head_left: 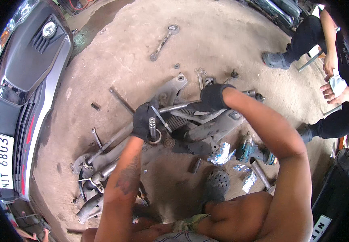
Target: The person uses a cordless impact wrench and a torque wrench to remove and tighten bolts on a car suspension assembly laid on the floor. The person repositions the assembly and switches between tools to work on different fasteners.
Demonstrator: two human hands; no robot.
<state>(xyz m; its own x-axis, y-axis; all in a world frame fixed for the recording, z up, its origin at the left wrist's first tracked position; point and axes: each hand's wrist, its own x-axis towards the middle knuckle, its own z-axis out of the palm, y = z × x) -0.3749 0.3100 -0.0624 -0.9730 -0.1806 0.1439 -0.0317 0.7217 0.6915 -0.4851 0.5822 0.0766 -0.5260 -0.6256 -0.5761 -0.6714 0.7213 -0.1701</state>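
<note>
My left hand [143, 120], in a dark glove, is closed at the left end of a long metal bar [178, 107]. My right hand [215, 97], gloved too, is wrapped round the bar's other end. Below the bar lies a greasy grey metal subframe [219, 128] with arms and a ribbed rubber boot [179, 120]. Beside my left fingers stands an upright shiny metal stud [152, 127], with a ring round its base. A pale cable tie [161, 118] sticks up by that hand. The glove hides exactly how my left fingers grip.
A teal cordless impact wrench [248, 151], foil scraps [222, 154] and a metal tube [260, 173] lie at right. A linkage arm [164, 42] and a spanner [200, 77] lie farther off. A car bumper [37, 60] borders the left; another person's hands [336, 88] show at right.
</note>
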